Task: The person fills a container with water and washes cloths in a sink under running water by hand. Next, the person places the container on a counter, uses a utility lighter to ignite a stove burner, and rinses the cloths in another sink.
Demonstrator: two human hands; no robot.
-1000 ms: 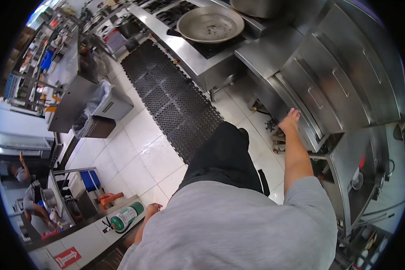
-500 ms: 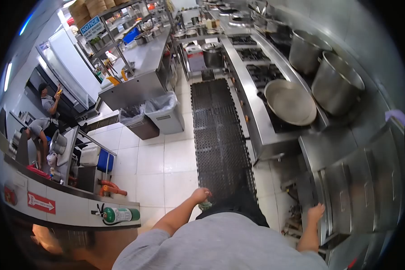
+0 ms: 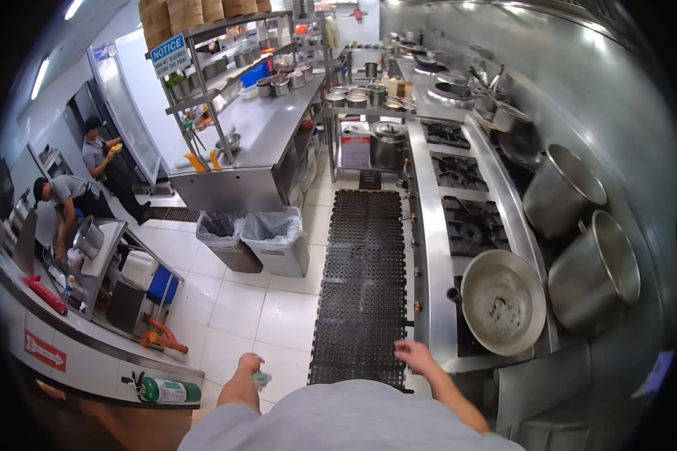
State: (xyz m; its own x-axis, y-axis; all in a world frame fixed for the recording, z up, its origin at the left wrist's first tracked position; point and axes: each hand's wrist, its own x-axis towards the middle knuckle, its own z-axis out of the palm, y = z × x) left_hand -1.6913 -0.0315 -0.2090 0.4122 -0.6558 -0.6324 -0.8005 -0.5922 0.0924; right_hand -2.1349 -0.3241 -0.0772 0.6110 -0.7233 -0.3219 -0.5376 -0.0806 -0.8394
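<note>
My left hand [image 3: 248,364] hangs low in front of me, closed at the fingers around a small crumpled pale green cloth [image 3: 261,381]. Over the edge of the black rubber mat [image 3: 357,293], my right hand [image 3: 414,353] is raised with its fingers loosely bent and apart, and nothing shows in it. Just beyond it, to the right, a wide metal wok [image 3: 504,301] sits on the front of the steel stove [image 3: 436,301], its short handle toward me and the inside stained dark.
Two tall steel pots [image 3: 594,274] stand along the wall behind the stove. Two lined bins [image 3: 278,252] are beside the steel prep table [image 3: 259,135]. A fire extinguisher [image 3: 171,390] is at lower left. Two people [image 3: 105,165] work at the far left.
I have moved forward along the mat, and the view has tilted up. My right hand has swung from beside the steel cabinets to in front of me; the left still holds the cloth.
</note>
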